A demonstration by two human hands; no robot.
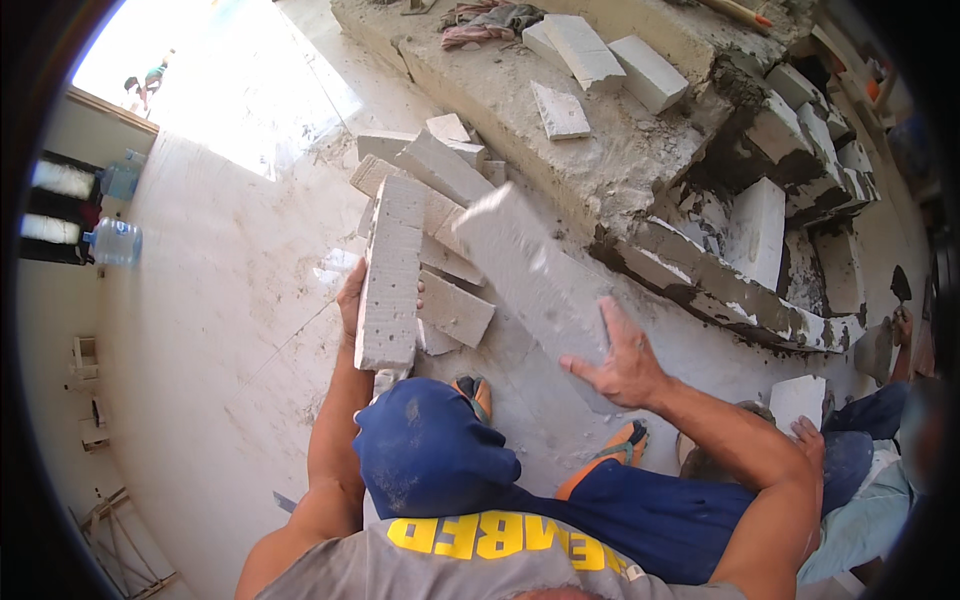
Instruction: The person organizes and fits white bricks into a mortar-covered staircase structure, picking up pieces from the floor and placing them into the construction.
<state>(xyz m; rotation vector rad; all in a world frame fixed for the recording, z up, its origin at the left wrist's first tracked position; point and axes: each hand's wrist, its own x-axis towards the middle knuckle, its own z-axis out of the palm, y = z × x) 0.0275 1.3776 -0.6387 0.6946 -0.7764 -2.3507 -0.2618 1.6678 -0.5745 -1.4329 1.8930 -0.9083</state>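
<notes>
My left hand (pixel 351 296) is closed around a long pale building block (pixel 391 270), which tilts upright beside my blue-clad knee. Fingertips show on the block's far side. My right hand (pixel 632 362) is spread over the near end of a second block (pixel 530 265), thumb and fingers apart. That block is motion-blurred while the hand looks sharp; whether it still bears on my palm is hard to see. Just beyond both hands lies a loose heap of similar blocks (pixel 455 312), partly hidden by the two blocks.
A rough raised ledge (pixel 490 110) with blocks (pixel 650 75) runs along the back. A mortared block wall (pixel 740 310) curves at right. A co-worker's hand (pixel 808 440) touches a white block (pixel 798 400); a trowel (pixel 901 284) is above another hand. Water bottles (pixel 117 243) stand far left.
</notes>
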